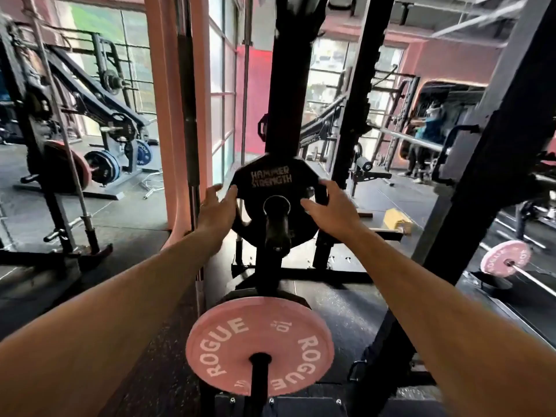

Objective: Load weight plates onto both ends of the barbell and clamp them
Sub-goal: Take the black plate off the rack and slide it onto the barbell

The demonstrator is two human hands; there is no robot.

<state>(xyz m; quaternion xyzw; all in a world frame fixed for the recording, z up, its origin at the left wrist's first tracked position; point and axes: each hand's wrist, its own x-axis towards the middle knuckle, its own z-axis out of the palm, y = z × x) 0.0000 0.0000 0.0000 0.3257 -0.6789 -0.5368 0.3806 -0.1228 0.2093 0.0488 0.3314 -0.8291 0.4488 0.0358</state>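
The black plate [272, 188] on its peg [277, 219] is flanked by the left hand [217, 209] and right hand [329, 210]. Room to the left is closed by a pink pillar [168, 115], to the right by a black upright [358, 94]. Below, a pink plate [260, 346] blocks the way down.

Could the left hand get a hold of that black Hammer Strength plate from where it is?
Probably yes. The left hand is already at the black plate's left edge, fingers spread, with nothing between them.
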